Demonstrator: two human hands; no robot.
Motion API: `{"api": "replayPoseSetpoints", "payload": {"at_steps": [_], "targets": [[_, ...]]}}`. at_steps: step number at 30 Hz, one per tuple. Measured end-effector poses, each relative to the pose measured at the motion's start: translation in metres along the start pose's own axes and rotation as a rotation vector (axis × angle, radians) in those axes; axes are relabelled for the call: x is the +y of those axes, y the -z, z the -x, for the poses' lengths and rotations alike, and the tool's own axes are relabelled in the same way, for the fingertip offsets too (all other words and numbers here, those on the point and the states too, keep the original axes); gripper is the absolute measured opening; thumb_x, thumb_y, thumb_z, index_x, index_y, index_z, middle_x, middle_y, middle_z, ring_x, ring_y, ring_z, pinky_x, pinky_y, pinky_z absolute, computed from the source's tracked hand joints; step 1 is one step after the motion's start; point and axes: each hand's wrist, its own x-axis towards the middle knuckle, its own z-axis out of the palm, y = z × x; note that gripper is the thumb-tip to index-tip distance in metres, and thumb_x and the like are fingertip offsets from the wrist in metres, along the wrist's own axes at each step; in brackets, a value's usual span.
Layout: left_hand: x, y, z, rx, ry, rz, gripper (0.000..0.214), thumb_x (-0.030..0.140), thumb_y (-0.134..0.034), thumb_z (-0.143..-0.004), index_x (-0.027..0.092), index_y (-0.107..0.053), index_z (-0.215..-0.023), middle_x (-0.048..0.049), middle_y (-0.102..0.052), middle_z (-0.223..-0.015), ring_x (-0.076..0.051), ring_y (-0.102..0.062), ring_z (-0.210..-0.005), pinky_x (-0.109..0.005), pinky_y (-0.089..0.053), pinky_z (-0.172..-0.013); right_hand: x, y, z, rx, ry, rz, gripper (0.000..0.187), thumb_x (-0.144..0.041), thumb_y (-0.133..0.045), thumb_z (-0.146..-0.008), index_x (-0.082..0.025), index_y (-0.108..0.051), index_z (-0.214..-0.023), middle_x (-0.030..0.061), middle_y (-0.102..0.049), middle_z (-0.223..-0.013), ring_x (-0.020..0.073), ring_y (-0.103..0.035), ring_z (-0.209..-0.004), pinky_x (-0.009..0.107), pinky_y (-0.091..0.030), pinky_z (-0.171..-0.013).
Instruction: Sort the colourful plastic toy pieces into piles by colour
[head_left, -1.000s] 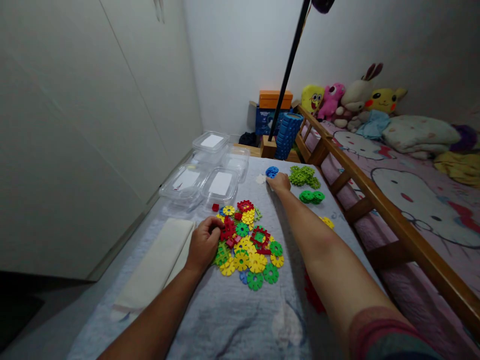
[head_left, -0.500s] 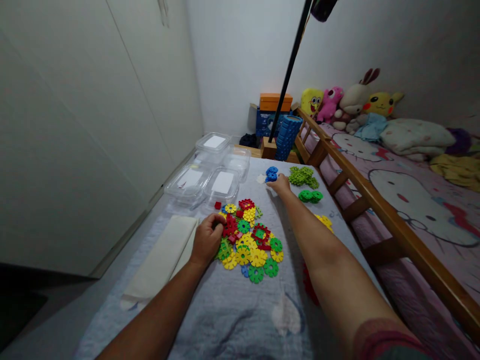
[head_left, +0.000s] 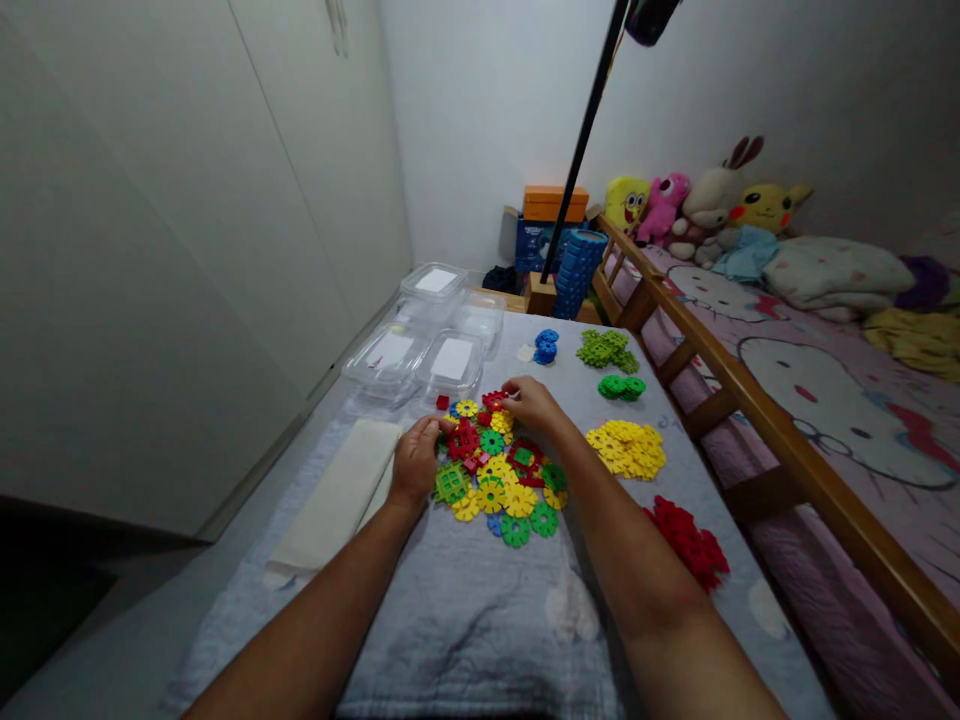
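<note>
A mixed pile of plastic interlocking discs, yellow, green, red and blue, lies mid-table. At its left edge is my left hand, thumb and fingers drawn together beside a red disc; whatever they pinch is hidden. My right hand reaches the pile's far side. Its fingertips are bent together at another red disc, and I cannot make out what is between them. A green square lattice piece sits below my left fingers. A small red block lies just beyond the pile.
Single-colour groups line the right: blue discs, lime pieces, green discs, yellow discs, red pieces. Clear lidded boxes stand far left, near a folded cream cloth. A wooden bed rail borders the right.
My right hand has come back from the blue discs to the mixed pile, uncovering the yellow and red groups. My left hand stays at the pile's left edge, its fingers less curled.
</note>
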Motion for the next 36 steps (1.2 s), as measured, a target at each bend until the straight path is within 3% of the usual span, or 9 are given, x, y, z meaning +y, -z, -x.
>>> {"api": "replayPoseSetpoints", "payload": {"at_steps": [5,12,16,20,24,28,36], "targets": [[0.001,0.0,0.0,-0.032,0.0,0.09,0.022,0.033,-0.046,-0.082,0.021,-0.059,-0.071,-0.0036,-0.07,-0.083,-0.019,-0.065,-0.085,-0.031,-0.051,-0.084,-0.002,-0.011,0.012,0.01,0.073,0.043,0.031,-0.005,-0.063,-0.077,-0.017,-0.075,-0.102,0.0083,-0.069,-0.107,0.0199,-0.061,-0.101,0.029,-0.045,-0.093],[0.001,-0.001,0.001,-0.001,0.021,0.0,0.019,0.023,-0.047,-0.073,0.021,-0.065,-0.077,-0.0009,-0.071,-0.083,-0.019,-0.064,-0.085,-0.032,-0.049,-0.086,-0.003,-0.01,0.017,0.073,0.033,-0.009,0.012,-0.008,-0.065,-0.08,-0.018,-0.07,-0.084,0.0049,-0.064,-0.096,0.0175,-0.059,-0.096,0.028,-0.045,-0.091],[0.001,-0.001,0.001,-0.004,0.014,-0.059,0.019,0.024,-0.049,-0.075,0.021,-0.067,-0.081,0.0007,-0.069,-0.079,-0.018,-0.062,-0.079,-0.029,-0.049,-0.078,-0.006,0.01,0.024,0.159,0.022,-0.108,0.008,-0.011,-0.064,-0.081,-0.019,-0.066,-0.08,0.0038,-0.065,-0.092,0.0165,-0.06,-0.091,0.027,-0.044,-0.086],[0.001,-0.001,0.0,-0.006,0.011,-0.07,0.015,0.025,-0.051,-0.074,0.021,-0.065,-0.079,0.001,-0.068,-0.077,-0.017,-0.061,-0.075,-0.028,-0.047,-0.074,0.002,0.047,0.045,0.203,0.003,-0.251,0.011,-0.02,-0.056,-0.086,-0.019,-0.064,-0.079,0.0009,-0.066,-0.078,0.0157,-0.06,-0.076,0.026,-0.043,-0.073],[0.003,-0.002,0.0,-0.005,0.015,-0.053,0.015,0.025,-0.052,-0.072,0.021,-0.065,-0.078,0.0012,-0.068,-0.077,-0.017,-0.061,-0.075,-0.028,-0.047,-0.074,0.026,0.085,0.087,0.289,-0.032,-0.31,0.016,-0.029,-0.054,-0.085,-0.019,-0.064,-0.078,0.0007,-0.065,-0.073,0.0165,-0.058,-0.07,0.028,-0.042,-0.068],[0.007,-0.002,0.001,0.013,0.012,-0.078,0.015,0.028,-0.054,-0.072,0.021,-0.066,-0.078,0.0009,-0.068,-0.076,-0.017,-0.061,-0.074,-0.028,-0.048,-0.073,0.055,0.11,0.146,0.306,-0.189,-0.358,0.021,-0.036,-0.057,-0.08,-0.019,-0.068,-0.084,0.0019,-0.067,-0.075,0.017,-0.058,-0.067,0.028,-0.042,-0.063],[0.009,-0.001,0.001,0.037,0.018,-0.099,0.018,0.031,-0.057,-0.068,0.02,-0.067,-0.079,-0.0007,-0.07,-0.078,-0.018,-0.063,-0.076,-0.029,-0.049,-0.075,0.089,0.119,0.254,0.317,-0.38,-0.414,0.028,-0.04,-0.061,-0.078,-0.018,-0.076,-0.087,0.0057,-0.075,-0.085,0.021,-0.066,-0.077,0.032,-0.05,-0.072]]}}
